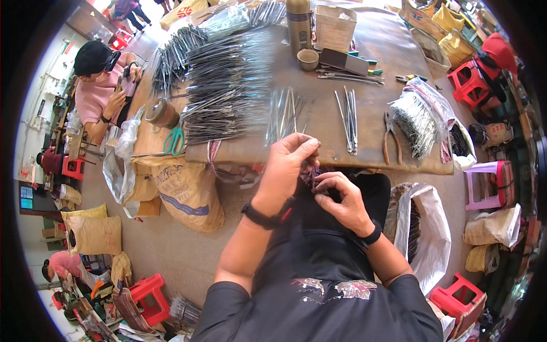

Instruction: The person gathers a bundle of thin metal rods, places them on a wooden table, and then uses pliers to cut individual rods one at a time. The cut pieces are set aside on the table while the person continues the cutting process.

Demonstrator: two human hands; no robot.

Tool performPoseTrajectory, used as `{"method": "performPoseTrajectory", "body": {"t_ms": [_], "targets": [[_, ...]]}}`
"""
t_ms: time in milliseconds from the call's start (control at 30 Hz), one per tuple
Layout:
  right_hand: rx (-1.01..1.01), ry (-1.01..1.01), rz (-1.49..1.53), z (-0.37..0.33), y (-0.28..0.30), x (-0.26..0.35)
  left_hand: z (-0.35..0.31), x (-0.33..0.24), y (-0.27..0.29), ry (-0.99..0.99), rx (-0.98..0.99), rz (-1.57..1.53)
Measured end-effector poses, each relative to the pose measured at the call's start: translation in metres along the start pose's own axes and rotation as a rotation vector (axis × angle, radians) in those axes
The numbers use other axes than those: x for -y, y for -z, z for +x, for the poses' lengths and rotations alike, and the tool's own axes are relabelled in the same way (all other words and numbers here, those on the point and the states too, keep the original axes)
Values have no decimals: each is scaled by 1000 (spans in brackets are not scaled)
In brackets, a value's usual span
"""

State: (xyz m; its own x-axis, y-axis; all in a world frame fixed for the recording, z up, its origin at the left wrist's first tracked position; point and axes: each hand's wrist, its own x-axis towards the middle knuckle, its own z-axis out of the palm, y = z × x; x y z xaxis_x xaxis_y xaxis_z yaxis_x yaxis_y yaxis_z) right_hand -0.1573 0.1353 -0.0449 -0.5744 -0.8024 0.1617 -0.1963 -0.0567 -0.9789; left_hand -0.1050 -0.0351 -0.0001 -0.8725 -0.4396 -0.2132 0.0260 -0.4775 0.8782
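Just past the near table edge, my left hand point(288, 165) is raised with thumb and fingertips pinched together. What it pinches is too small to make out. My right hand point(343, 196) is close beside it, lower and to the right, its fingers closed around something thin and dark that is mostly hidden. On the table ahead lie a few thin metal rods point(349, 122), and to their right, pliers point(392, 139) with brown handles. A large pile of dark metal rods point(222, 85) covers the table's left part.
A bundle of pale thin rods point(415, 122) sits at the table's right. Teal scissors point(174, 141) and a brown tape roll point(162, 113) lie left. A phone point(343, 61), cup point(308, 59) and thermos point(298, 25) stand farther back. An open white sack point(430, 233) is beside my right arm. A co-worker point(99, 91) sits left.
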Motion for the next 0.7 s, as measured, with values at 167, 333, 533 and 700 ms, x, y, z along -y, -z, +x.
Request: {"method": "performPoseTrajectory", "body": {"t_ms": [167,333,533,700], "targets": [[-229,-240,268,-13,19,-8,1,-4,22,60,-22,-131],[-407,-222,303,-22,50,-12,13,-2,42,97,-100,-264],[-584,-166,128,-30,100,-17,20,28,45,-224,-112,761],[-716,-174,-238,-27,137,-24,19,55,32,-462,-178,1295]]}}
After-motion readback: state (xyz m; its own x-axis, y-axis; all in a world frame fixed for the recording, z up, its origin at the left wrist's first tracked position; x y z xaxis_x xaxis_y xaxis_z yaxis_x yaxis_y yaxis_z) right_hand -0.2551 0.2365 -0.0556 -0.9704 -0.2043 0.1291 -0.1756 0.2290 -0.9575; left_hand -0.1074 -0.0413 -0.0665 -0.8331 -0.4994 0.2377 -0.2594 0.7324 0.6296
